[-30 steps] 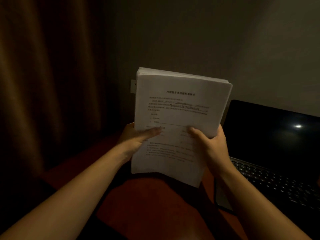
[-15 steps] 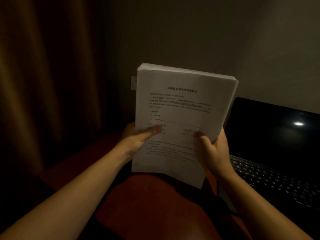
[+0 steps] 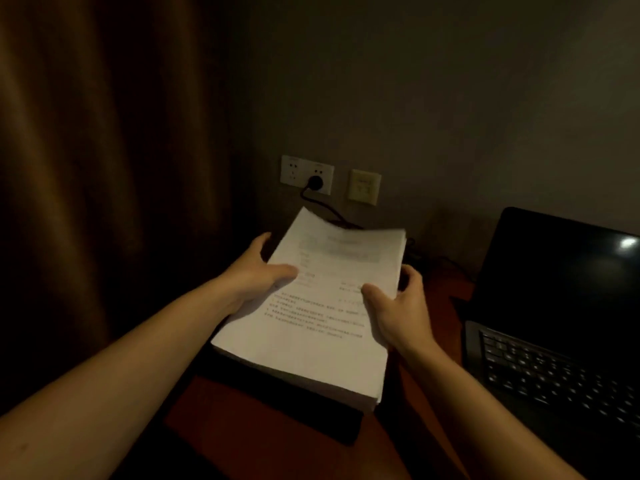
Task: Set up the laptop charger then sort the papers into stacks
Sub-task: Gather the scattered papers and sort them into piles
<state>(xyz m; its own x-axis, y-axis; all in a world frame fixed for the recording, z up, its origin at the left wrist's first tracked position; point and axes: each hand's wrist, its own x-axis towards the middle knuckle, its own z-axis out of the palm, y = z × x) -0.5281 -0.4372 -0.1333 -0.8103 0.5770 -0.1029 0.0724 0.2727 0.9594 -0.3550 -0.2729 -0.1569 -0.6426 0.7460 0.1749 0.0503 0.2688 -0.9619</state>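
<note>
A thick stack of white printed papers lies tilted nearly flat, low over the reddish table. My left hand grips its left edge, thumb on the top sheet. My right hand grips the right edge, thumb on top and fingers round the side. A black charger plug sits in the white wall socket, and its dark cable runs down behind the papers. The open black laptop stands at the right with a dark screen.
A brown curtain hangs at the left. A beige wall plate sits right of the socket. A dark flat thing lies on the table under the papers. The grey wall closes the back.
The papers have swung from upright in front of me down to nearly flat over the table. The wall socket and plug, hidden before, now show behind them.
</note>
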